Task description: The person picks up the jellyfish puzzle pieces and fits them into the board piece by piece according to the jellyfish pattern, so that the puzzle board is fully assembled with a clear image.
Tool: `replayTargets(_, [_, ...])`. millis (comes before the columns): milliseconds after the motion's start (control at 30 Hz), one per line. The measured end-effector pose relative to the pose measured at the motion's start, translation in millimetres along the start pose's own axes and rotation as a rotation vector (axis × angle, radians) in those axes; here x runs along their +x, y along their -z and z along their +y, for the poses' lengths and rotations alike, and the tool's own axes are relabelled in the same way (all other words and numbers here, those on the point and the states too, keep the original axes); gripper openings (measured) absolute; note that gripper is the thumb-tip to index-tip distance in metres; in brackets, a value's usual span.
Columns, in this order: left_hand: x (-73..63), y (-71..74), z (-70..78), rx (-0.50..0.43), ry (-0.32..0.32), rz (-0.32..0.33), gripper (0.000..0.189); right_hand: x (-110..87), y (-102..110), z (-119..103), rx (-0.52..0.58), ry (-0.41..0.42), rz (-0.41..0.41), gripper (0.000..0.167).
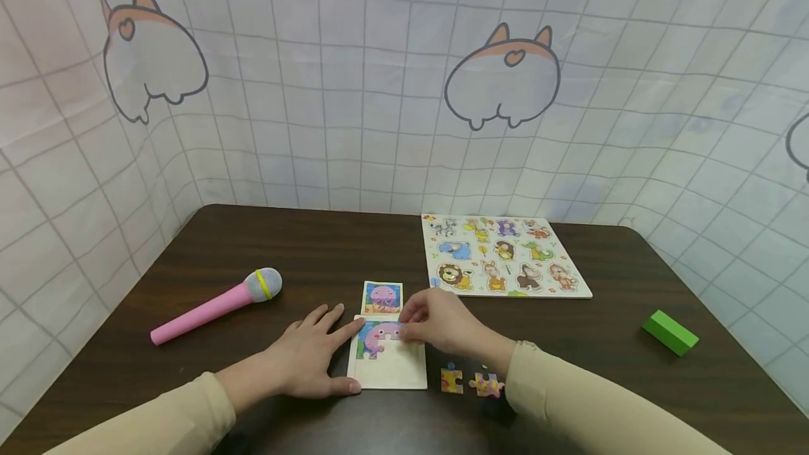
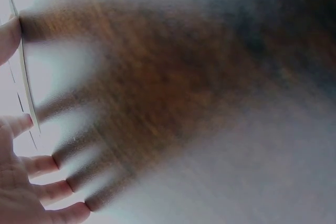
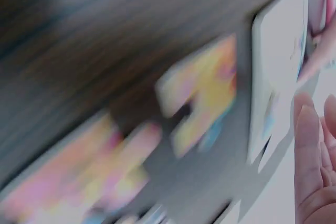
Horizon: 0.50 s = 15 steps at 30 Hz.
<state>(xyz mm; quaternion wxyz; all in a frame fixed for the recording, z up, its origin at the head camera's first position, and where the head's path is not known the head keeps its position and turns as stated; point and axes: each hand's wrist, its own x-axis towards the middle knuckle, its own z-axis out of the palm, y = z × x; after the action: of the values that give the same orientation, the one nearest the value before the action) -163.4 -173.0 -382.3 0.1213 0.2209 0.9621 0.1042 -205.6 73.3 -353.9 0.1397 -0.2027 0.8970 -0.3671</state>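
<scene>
A pale puzzle board (image 1: 395, 369) lies flat on the table, with joined jellyfish pieces (image 1: 373, 344) along its top and left. My left hand (image 1: 306, 357) rests palm down with fingers spread; its thumb touches the lower left corner and its index finger the upper left edge. Over the board's upper right, my right hand (image 1: 439, 321) has curled fingers and pinches a puzzle piece, which it mostly hides. A jellyfish picture card (image 1: 383, 297) lies just behind the board. Two loose puzzle pieces, one yellow (image 1: 451, 380) and one pink and yellow (image 1: 486, 385), lie right of the board.
A pink toy microphone (image 1: 215, 309) lies at the left. At the back right is an animal puzzle board (image 1: 480, 269), and a green block (image 1: 670, 333) is near the right edge. A small bit of another piece shows beside my right sleeve (image 1: 569, 388).
</scene>
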Motion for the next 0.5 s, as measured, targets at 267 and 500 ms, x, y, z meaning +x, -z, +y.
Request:
replayTargets(267, [1.1,4.3,0.6,0.004,0.008,-0.017,0.096,-31.2,48.0,49.2,-0.084,-0.015,0.070,0.012])
replayTargets(500, [1.1,4.0,1.0,0.005,0.015,-0.028,0.096,-49.7,61.2,78.6,-0.146,-0.064,0.070,0.017])
